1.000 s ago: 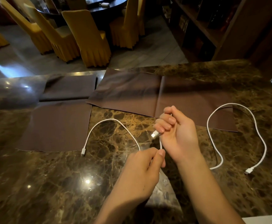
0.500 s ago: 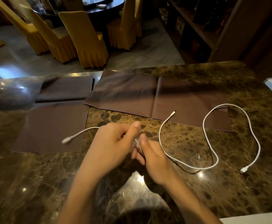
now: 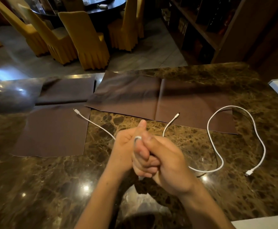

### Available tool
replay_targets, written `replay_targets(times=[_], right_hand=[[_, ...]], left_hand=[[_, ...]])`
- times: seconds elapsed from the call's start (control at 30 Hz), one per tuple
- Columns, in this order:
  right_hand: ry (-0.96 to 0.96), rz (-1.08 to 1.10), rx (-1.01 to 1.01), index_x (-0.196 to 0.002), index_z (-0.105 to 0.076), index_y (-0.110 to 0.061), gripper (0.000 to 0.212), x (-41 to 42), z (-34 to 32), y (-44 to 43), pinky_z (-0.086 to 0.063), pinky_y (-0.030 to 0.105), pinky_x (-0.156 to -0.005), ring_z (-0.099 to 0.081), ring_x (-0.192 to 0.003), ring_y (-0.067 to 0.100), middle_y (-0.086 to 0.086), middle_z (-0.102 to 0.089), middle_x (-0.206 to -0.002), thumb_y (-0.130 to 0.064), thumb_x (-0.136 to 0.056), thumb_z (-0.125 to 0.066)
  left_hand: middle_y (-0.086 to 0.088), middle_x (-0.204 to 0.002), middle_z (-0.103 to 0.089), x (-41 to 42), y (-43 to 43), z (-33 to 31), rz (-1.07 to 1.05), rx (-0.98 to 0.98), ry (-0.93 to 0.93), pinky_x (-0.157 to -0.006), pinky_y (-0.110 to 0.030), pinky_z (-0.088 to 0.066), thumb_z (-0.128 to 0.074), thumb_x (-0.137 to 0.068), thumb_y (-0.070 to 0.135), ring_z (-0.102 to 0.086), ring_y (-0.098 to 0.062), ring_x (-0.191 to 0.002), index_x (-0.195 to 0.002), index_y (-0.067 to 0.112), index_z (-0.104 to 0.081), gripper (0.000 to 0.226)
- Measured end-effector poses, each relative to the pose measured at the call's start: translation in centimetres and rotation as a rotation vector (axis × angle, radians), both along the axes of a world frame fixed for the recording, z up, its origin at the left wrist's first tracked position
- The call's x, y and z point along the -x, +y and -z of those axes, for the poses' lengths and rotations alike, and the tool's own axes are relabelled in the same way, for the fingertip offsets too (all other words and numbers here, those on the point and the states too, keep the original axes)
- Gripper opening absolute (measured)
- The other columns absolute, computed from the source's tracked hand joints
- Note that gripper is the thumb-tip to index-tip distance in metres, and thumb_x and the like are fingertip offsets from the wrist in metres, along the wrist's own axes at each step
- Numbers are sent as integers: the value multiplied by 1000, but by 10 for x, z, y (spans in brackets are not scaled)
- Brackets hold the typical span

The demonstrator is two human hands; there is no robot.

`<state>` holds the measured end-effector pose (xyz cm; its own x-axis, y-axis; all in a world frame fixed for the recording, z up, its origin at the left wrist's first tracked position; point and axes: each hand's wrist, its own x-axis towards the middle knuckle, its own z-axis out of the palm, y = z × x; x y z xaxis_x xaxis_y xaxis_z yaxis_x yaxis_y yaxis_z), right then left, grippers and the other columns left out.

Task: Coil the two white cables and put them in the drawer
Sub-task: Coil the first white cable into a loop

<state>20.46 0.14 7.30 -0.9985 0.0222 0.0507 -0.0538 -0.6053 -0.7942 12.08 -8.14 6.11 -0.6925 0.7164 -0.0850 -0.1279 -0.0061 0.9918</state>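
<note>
Left hand [image 3: 126, 151]: It is in the middle of the frame, thumb sticking up. Its fingers are closed tight around a bit of the first cable.
Right hand [image 3: 166, 161]: It is pressed right against the left hand. Its fingers are curled shut too, and it looks like they pinch the same cable, but the fingers hide the exact spot.
First cable [image 3: 100, 127]: This is the white one in the hands. A small white bend [image 3: 138, 138] peeks out on top between the two thumbs. One end runs to the upper left and its plug lies on the left brown cloth [image 3: 52, 133]. The other end goes up and right, and its plug rests on the edge of the big brown cloth [image 3: 135, 98].
Second cable [image 3: 257, 129]: It lies loose in big wavy loops on the right side of the frame, on the marble table [image 3: 35, 187]. Nobody is touching it. Its fat plug [image 3: 249, 172] sits at the lower right.
Drawer: I cannot see one anywhere.
Done so far: I think the coiling of the first cable has only just begun. Most of it is still stretched out.
Still to do: Finish winding the first cable, wind the second one, then put both in the drawer.
</note>
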Motion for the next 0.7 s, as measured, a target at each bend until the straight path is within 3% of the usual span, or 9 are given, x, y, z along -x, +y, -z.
replay_targets(times=[0.13, 0.2, 0.3, 0.47, 0.57, 0.7], right_hand=[[43, 15, 247, -73, -49, -13, 35, 8, -13, 13, -23, 25, -44, -27, -43, 6, -7, -29, -51, -28, -103, -42], [54, 21, 305, -77, -49, -12, 33, 13, -16, 19, -21, 26, -47, -24, -46, 8, -7, -29, -54, -28, -105, -41], [42, 67, 375, -81, -50, -12, 33, 19, -16, 26, -21, 27, -52, -23, -49, 9, -6, -27, -57, -28, -107, -38], [-5, 133, 382, -80, -54, -12, 34, 28, -6, 31, -27, 25, -50, -33, -48, 7, -7, -36, -55, -30, -105, -41], [-22, 164, 342, -80, -55, -12, 34, 31, -2, 31, -27, 25, -51, -32, -48, 7, -6, -35, -55, -30, -105, -41], [-49, 283, 224, -77, -56, -12, 35, 37, -2, 37, -27, 26, -50, -31, -48, 8, -5, -34, -55, -31, -104, -43]], left_hand=[[6, -39, -60, -14, 7, 14, -82, -56, 41, -38, -7, -42, -37, -103, -11, -55, 3, -34, -60, 8, -56, 51], [9, -55, -71, -13, 12, 21, -93, -130, 83, -49, -7, -49, -36, -98, -22, -64, 5, -50, -74, 7, -61, 45], [18, -76, -73, -14, 17, 25, -121, -203, 204, -64, -10, -51, -46, -98, -8, -66, 7, -72, -86, 14, -65, 32], [10, -62, -67, -22, 14, 28, -149, -76, 151, -54, -12, -44, -46, -93, 0, -57, 4, -59, -74, 20, -64, 33], [8, -65, -66, -22, 8, 28, -128, -39, 136, -56, -16, -45, -43, -98, -1, -57, -2, -62, -77, 15, -65, 34], [3, -60, -48, -29, 1, 24, -118, 100, 186, -53, -27, -35, -39, -108, 8, -41, -13, -56, -70, 10, -52, 40]])
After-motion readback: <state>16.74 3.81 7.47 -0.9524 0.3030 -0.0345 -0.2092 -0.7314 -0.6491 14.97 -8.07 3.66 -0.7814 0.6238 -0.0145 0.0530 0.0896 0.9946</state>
